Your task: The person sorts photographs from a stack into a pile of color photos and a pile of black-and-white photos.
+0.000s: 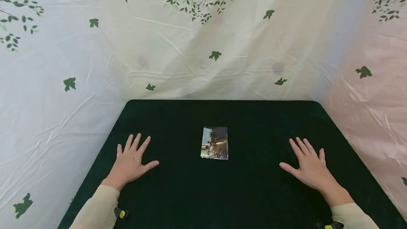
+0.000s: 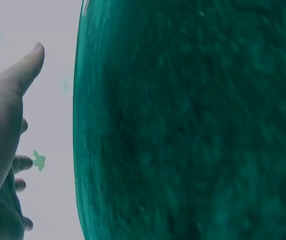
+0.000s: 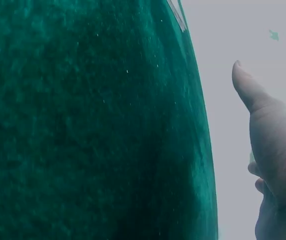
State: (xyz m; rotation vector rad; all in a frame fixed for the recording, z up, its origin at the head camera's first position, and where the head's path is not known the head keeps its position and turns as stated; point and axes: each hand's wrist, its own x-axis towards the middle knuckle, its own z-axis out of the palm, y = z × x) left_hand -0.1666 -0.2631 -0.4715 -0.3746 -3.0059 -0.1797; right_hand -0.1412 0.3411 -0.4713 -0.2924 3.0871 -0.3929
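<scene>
A small stack of photo cards [image 1: 214, 143] lies face up near the middle of the dark green table, its top picture showing a dim scene with a pale sky at the left. Off to the left of the cards, the left hand [image 1: 130, 163] is spread palm down with fingers straight, holding nothing. The right hand [image 1: 308, 167] mirrors it on the other side, fingers spread and nothing in them. Both hands are well apart from the cards. In the left wrist view the left thumb [image 2: 25, 67] shows; the right thumb [image 3: 247, 87] appears in the right wrist view.
The green cloth-covered table [image 1: 216, 193] has rounded far corners. Behind and beside it hangs a pale curtain [image 1: 178, 52] printed with green birds and leafy branches. Cream sleeves [image 1: 98, 206] with dark wrist devices [image 1: 121, 213] cover the forearms.
</scene>
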